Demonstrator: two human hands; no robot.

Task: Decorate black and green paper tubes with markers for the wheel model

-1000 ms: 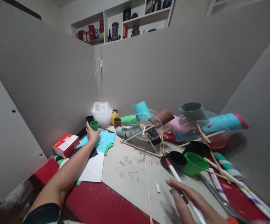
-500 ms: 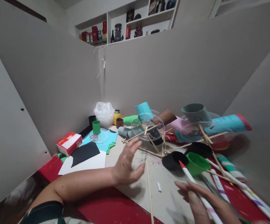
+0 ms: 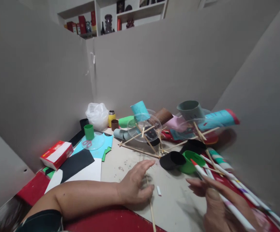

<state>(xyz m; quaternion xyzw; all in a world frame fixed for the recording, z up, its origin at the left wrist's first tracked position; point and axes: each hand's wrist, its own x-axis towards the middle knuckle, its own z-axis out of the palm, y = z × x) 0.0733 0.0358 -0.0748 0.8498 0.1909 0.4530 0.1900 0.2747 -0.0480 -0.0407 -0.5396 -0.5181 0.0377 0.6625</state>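
My left hand [image 3: 135, 185] is low over the board, thumb and fingers apart. A thin wooden stick [image 3: 152, 211] runs beneath its fingers; I cannot tell whether they touch it. Just right of the thumb lies a small white cap-like piece [image 3: 158, 190]. At the lower right, my right hand [image 3: 218, 204] grips a white felt-tip marker [image 3: 230, 207], its red tip pointing up and away. Beyond that tip are a green paper tube [image 3: 187, 166] and a black paper tube [image 3: 170, 161].
A stick frame [image 3: 140, 150] carries clear plastic discs and coloured paper tubes at the back. More markers [image 3: 245, 190] lie at right. At left are a red-and-white box [image 3: 57, 154], black paper [image 3: 78, 164], red-handled scissors [image 3: 87, 143] and a green cup-like tube [image 3: 89, 132].
My left hand has lowered to the stick on the board. The right hand keeps hold of the marker. The whole view has shifted somewhat to the right.
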